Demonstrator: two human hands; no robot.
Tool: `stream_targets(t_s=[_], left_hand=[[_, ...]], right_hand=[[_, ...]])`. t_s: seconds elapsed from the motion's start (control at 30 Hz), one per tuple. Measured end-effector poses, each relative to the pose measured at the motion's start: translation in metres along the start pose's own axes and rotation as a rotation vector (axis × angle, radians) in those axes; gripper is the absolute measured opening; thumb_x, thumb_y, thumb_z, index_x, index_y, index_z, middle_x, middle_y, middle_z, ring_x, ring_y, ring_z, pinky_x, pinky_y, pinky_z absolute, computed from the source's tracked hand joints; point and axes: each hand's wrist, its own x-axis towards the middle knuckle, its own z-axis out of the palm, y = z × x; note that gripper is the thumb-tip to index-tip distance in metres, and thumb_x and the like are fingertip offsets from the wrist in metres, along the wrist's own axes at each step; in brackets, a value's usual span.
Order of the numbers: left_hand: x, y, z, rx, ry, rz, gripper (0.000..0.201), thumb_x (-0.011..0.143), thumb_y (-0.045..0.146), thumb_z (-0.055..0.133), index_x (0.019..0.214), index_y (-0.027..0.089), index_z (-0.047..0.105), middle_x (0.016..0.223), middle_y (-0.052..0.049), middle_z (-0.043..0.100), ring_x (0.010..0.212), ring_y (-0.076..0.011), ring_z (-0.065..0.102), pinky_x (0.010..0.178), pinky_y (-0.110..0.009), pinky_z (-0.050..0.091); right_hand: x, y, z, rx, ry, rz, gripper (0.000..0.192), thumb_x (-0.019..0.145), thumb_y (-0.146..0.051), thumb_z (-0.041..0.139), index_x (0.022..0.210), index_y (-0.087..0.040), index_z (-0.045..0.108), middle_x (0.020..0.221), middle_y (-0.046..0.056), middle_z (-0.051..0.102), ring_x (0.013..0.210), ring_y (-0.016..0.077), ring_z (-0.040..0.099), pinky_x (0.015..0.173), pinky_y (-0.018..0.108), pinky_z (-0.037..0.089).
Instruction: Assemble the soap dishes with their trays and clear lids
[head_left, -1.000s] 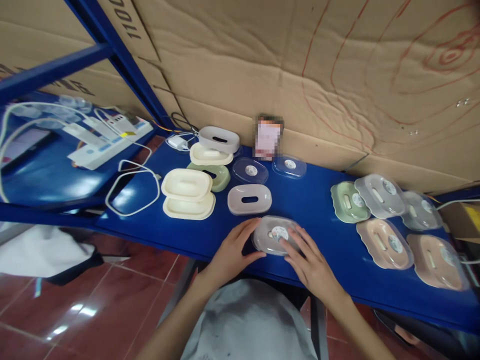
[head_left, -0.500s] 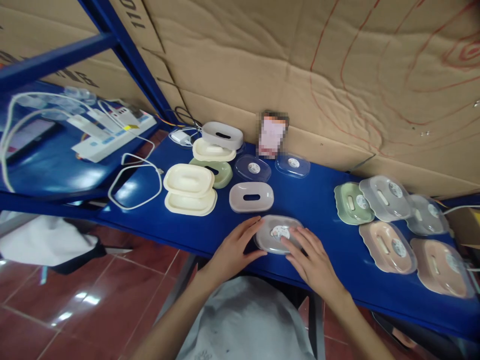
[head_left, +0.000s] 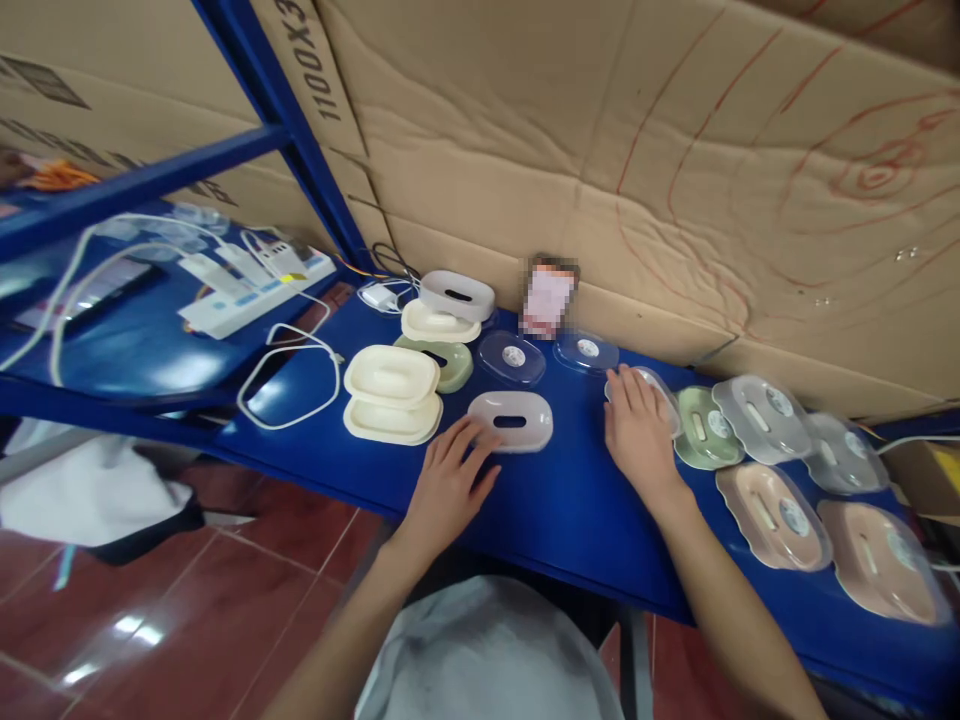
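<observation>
On a blue worktop (head_left: pixel 570 500), the right hand (head_left: pixel 637 435) rests flat on a clear-lidded soap dish (head_left: pixel 660 390) beside five finished ones, while the open left hand (head_left: pixel 450 480) touches an unlidded grey oval base (head_left: pixel 511 421).

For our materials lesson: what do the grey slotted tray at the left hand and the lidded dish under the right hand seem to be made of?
Grey slotted tray: probably moulded plastic, opaque, smooth and slightly glossy.
Lidded dish: its lid looks like clear, glossy plastic; blurred and mostly covered by the right hand, so uncertain.
</observation>
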Motion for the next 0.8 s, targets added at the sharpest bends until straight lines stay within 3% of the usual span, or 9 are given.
stream_targets(t_s=[0.13, 0.23, 0.4, 0.53, 0.6, 0.7, 0.8], left_hand=[[-0.019, 0.005, -0.005, -0.056, 0.050, 0.010, 0.019, 0.104, 0.019, 0.065, 0.120, 0.024, 0.074, 0.137, -0.012, 0.072, 0.139, -0.0324, 0.062, 0.111, -0.050, 0.056], [-0.029, 0.004, -0.010, -0.112, 0.062, 0.013, 0.019, 0.103, 0.017, 0.067, 0.120, 0.025, 0.074, 0.134, -0.010, 0.072, 0.135, -0.0308, 0.063, 0.111, -0.050, 0.056], [-0.033, -0.005, -0.017, -0.179, 0.050, 0.028, 0.020, 0.103, 0.016, 0.069, 0.120, 0.025, 0.073, 0.133, -0.010, 0.070, 0.135, -0.0293, 0.061, 0.111, -0.048, 0.056], [-0.036, -0.007, -0.026, -0.169, 0.012, 0.037, 0.021, 0.104, 0.019, 0.068, 0.123, 0.026, 0.072, 0.139, -0.011, 0.068, 0.136, -0.0292, 0.061, 0.111, -0.047, 0.054], [-0.039, -0.012, -0.032, -0.137, 0.000, 0.028, 0.029, 0.105, 0.020, 0.065, 0.133, 0.027, 0.068, 0.149, -0.012, 0.062, 0.138, -0.0299, 0.059, 0.112, -0.047, 0.053], [-0.043, -0.031, -0.042, -0.006, 0.069, -0.065, 0.044, 0.108, 0.017, 0.056, 0.151, 0.025, 0.057, 0.158, -0.017, 0.056, 0.144, -0.0333, 0.056, 0.115, -0.052, 0.048], [-0.043, -0.056, -0.048, 0.186, 0.116, -0.196, 0.042, 0.109, 0.018, 0.054, 0.151, 0.020, 0.056, 0.153, -0.019, 0.062, 0.146, -0.0407, 0.054, 0.117, -0.063, 0.039]], right_hand=[[0.040, -0.015, 0.023, -0.064, -0.073, -0.036, 0.055, 0.108, -0.021, 0.041, 0.158, 0.001, 0.047, 0.158, 0.028, 0.055, 0.150, 0.0386, 0.049, 0.126, 0.059, 0.033], [0.043, -0.027, 0.026, -0.070, -0.082, -0.060, 0.051, 0.106, -0.023, 0.050, 0.150, 0.000, 0.057, 0.142, 0.028, 0.066, 0.136, 0.0391, 0.058, 0.124, 0.061, 0.033], [0.013, -0.044, 0.007, -0.076, -0.092, -0.109, 0.043, 0.106, -0.021, 0.051, 0.145, -0.007, 0.064, 0.123, 0.021, 0.073, 0.115, 0.0349, 0.064, 0.117, 0.058, 0.043], [-0.004, -0.059, -0.014, 0.001, -0.036, -0.143, 0.039, 0.108, -0.020, 0.049, 0.141, -0.008, 0.066, 0.133, 0.022, 0.071, 0.124, 0.0364, 0.063, 0.116, 0.059, 0.045], [-0.010, -0.072, -0.023, 0.154, -0.014, -0.258, 0.039, 0.111, -0.024, 0.049, 0.144, -0.013, 0.064, 0.145, 0.018, 0.067, 0.135, 0.0334, 0.060, 0.121, 0.056, 0.043], [-0.026, -0.093, -0.031, 0.391, -0.094, -0.515, 0.043, 0.112, -0.037, 0.052, 0.151, -0.020, 0.059, 0.158, 0.010, 0.061, 0.148, 0.0279, 0.053, 0.128, 0.053, 0.039], [-0.047, -0.103, -0.031, 0.487, -0.158, -0.629, 0.040, 0.111, -0.039, 0.056, 0.147, -0.023, 0.062, 0.152, 0.007, 0.066, 0.147, 0.0266, 0.055, 0.129, 0.054, 0.038]])
